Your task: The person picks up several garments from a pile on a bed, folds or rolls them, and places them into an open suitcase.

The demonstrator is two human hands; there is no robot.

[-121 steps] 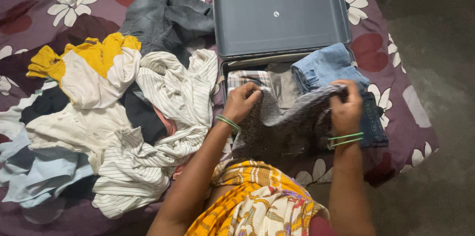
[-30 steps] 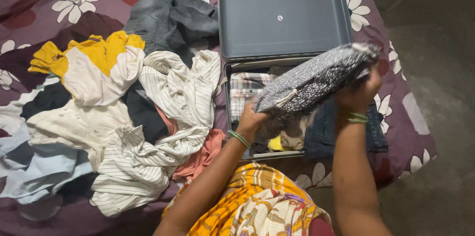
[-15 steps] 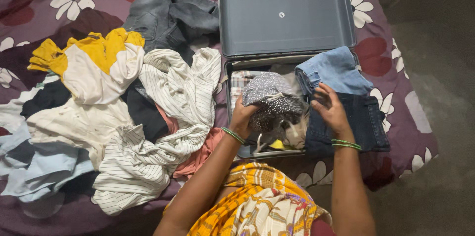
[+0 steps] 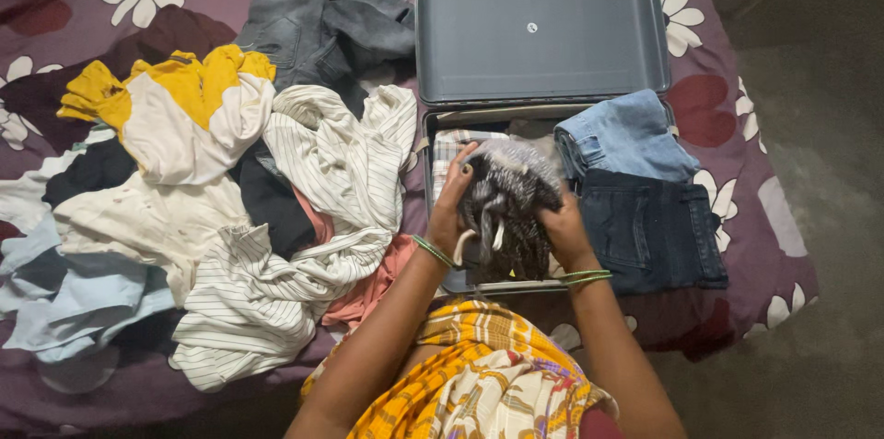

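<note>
An open grey suitcase (image 4: 543, 93) lies on the bed with its lid (image 4: 539, 20) laid flat at the far side. Both hands press a folded black-and-white speckled garment (image 4: 506, 204) down into its left half. My left hand (image 4: 453, 209) grips the garment's left side, and my right hand (image 4: 564, 232) holds its right side. Under it lies a plaid cloth (image 4: 453, 155). Folded light blue jeans (image 4: 626, 137) and dark blue jeans (image 4: 652, 232) fill the case's right half.
A heap of loose clothes covers the bed to the left: a yellow-and-white top (image 4: 180, 112), a white striped shirt (image 4: 318, 190), grey jeans (image 4: 322, 24) and a pale blue piece (image 4: 64, 301). The purple flowered bedsheet (image 4: 746, 172) ends at a grey floor (image 4: 810, 80) on the right.
The speckled garment was lifted and folded above the case, then lowered into its left half. My right hand moved left onto it, and both hands now press it down.
</note>
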